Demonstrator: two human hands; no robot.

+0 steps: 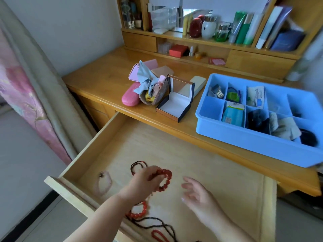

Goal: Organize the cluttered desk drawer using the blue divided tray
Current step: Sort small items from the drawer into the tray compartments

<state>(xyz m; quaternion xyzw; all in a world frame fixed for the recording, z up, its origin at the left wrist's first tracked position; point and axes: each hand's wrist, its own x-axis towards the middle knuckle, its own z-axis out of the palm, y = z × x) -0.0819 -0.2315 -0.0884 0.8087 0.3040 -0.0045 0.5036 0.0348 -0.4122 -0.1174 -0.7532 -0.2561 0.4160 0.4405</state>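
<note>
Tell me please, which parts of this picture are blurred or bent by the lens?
Head view: the right hand is motion-blurred; the left hand with its red bracelet is a little sharper; the tray edge and shelf curve from wide-angle distortion; daylight is soft, without glare.

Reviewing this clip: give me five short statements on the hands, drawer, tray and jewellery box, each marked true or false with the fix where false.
1. The left hand grips a red bead bracelet. True.
2. The right hand holds a necklace. False: it is open and holds nothing.
3. The blue divided tray sits inside the drawer. False: it stands on the desk top.
4. The dark jewellery box on the desk stands open. True.
5. Every tray compartment is filled. False: the near-left one looks empty.
</note>
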